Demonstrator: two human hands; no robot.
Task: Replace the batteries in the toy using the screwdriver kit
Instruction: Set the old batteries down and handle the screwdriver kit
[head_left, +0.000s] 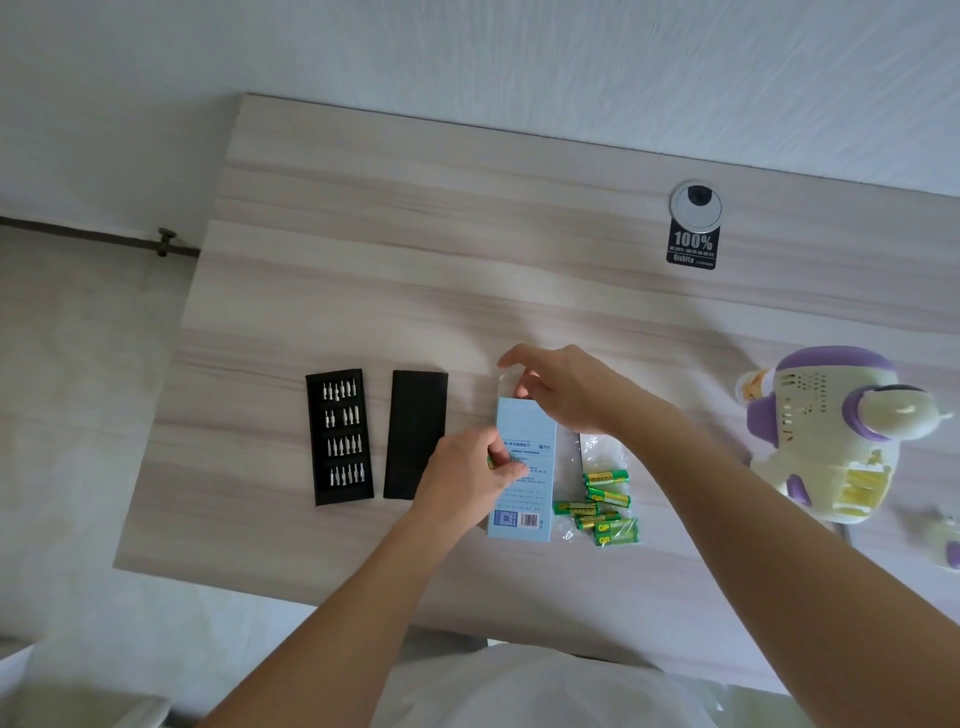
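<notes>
Early stage, by the layout: bit tray (340, 436) open toward the desk's (467, 234) left edge, green batteries (602, 506) loose near the front edge, toy (826, 431) lying at the right edge. Left hand (467, 475) pinches the side, and right hand (571, 389) grips the far end, of a light blue box (535, 431), long axis near-to-far.
</notes>
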